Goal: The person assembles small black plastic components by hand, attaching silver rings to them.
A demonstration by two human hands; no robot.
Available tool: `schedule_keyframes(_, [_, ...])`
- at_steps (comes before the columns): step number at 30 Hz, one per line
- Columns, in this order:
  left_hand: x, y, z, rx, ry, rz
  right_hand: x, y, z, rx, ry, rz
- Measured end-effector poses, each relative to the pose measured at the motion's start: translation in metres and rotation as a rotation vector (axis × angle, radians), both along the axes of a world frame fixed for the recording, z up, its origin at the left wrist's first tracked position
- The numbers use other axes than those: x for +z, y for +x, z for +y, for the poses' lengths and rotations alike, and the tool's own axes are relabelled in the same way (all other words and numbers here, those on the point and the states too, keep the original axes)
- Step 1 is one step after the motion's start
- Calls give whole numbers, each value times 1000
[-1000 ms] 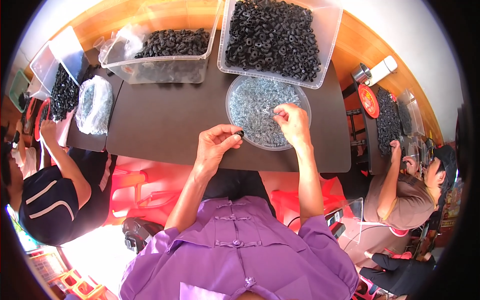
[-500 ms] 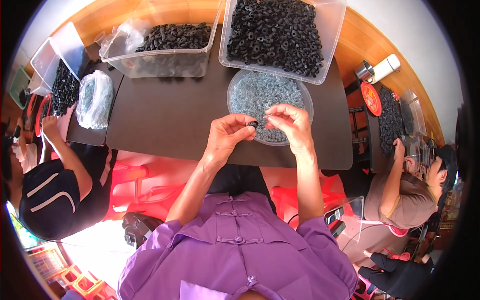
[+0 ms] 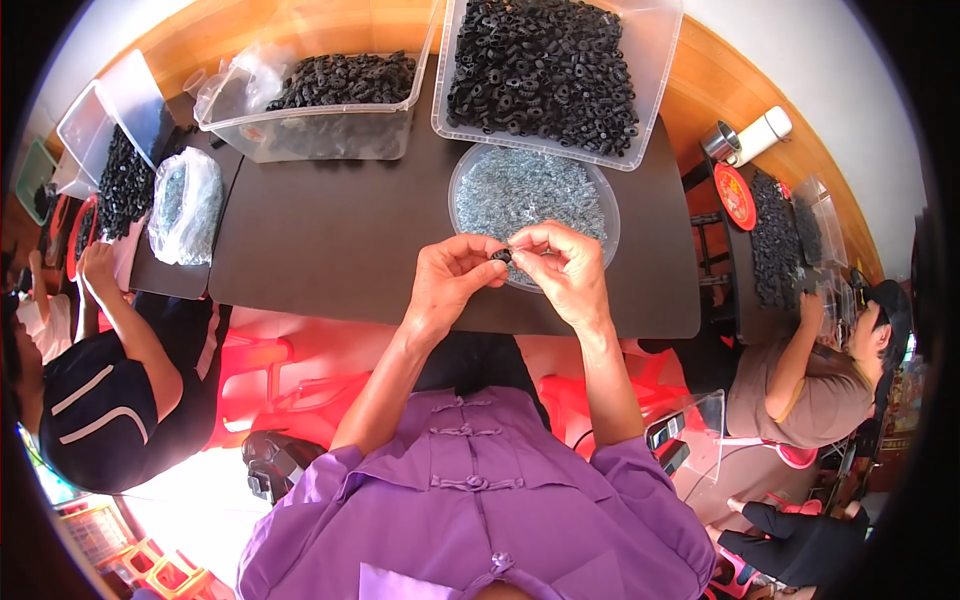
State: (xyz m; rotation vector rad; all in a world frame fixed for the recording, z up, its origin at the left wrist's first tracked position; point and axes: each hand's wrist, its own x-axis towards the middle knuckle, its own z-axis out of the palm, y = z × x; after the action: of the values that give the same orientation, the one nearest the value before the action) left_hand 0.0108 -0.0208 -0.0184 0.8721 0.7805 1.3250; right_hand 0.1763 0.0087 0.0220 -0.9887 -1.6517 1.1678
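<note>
One black part (image 3: 501, 256) in hand, looks mid-work; nothing shows it finished. Plenty left loose: black parts heaped in left bin (image 3: 230, 133) and right bin (image 3: 655, 75), small shiny pieces (image 3: 530, 195) filling round tub (image 3: 454, 200). Can't tell which heaped parts are done. Part sits between both hands, over the tub's near-left edge. Left hand (image 3: 455, 278) clamped on it, thumb and finger; right hand (image 3: 562, 272) fingertips close together beside it, grip unclear. Forearms angle inward, wrists raised
</note>
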Motion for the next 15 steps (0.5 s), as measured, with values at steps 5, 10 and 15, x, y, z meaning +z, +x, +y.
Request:
schedule_keyframes(5, [-2, 0, 0, -3, 11, -19, 1, -5, -6, -80, 80, -73])
schedule_keyframes(10, [-3, -1, 2, 19, 7, -16, 2, -9, -4, -42, 269, -95])
schedule_keyframes(15, [-4, -8, 3, 56, -48, -24, 16, 15, 41, -4, 258, -280])
